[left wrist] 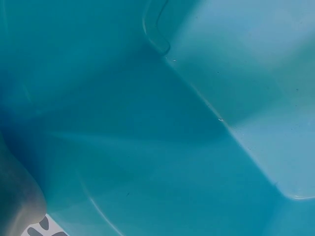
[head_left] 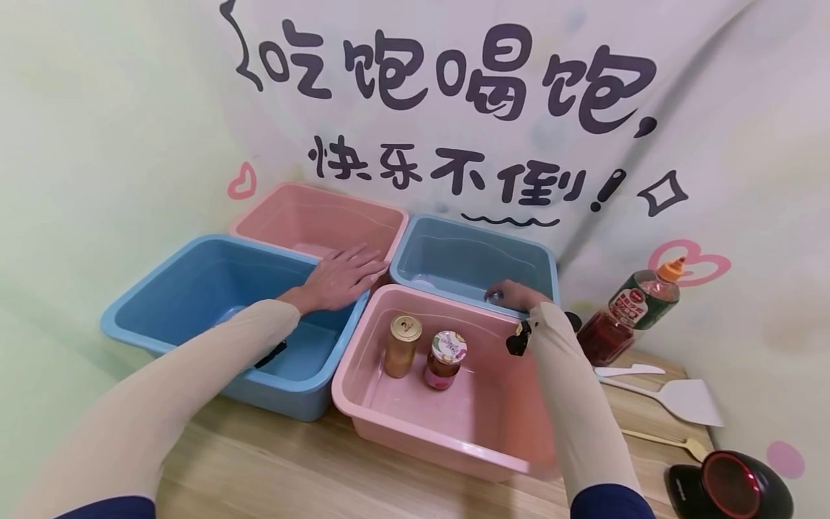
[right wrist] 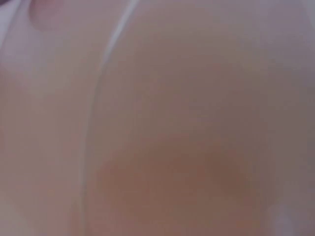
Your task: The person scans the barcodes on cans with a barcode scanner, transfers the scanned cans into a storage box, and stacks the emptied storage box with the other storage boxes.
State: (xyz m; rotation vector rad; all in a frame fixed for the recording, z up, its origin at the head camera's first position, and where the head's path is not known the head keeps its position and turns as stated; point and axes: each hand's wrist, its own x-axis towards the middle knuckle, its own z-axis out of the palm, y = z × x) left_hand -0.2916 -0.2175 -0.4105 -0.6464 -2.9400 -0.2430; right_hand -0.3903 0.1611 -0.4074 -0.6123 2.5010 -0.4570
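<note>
Two hands: both rest on bin rims, neither carrying anything that shows.
Left grip: the left hand (head_left: 340, 277) lies flat, fingers spread and straight, where the near blue bin (head_left: 162, 299) meets the far pink bin (head_left: 311, 216); pressing there would steady the two bins against each other.
Left wrist view: only the blue bin's inner wall and floor (left wrist: 157, 147), so the wrist hangs over that bin.
Right grip: the right hand (head_left: 515, 294) curls over the edge shared by the near pink bin (head_left: 415, 425) and the far blue bin (head_left: 454, 252); its fingers seem hooked on the rim, though the forearm hides most of them and the right wrist view is a pink blur.
Inside the near pink bin: a gold can (head_left: 403, 346) and a jar with a patterned lid (head_left: 445, 360) stand upright, just beside each other, apart from the walls.
Bins: four in a block, colours alternating, rims touching, pushed to the wall.
Table: the wooden table (head_left: 259, 461) carries, right of the bins, a sauce bottle (head_left: 632, 310), a white spatula (head_left: 674, 396), a small white knife (head_left: 625, 370), a gold utensil (head_left: 668, 441) and a black scanner (head_left: 733, 486).
</note>
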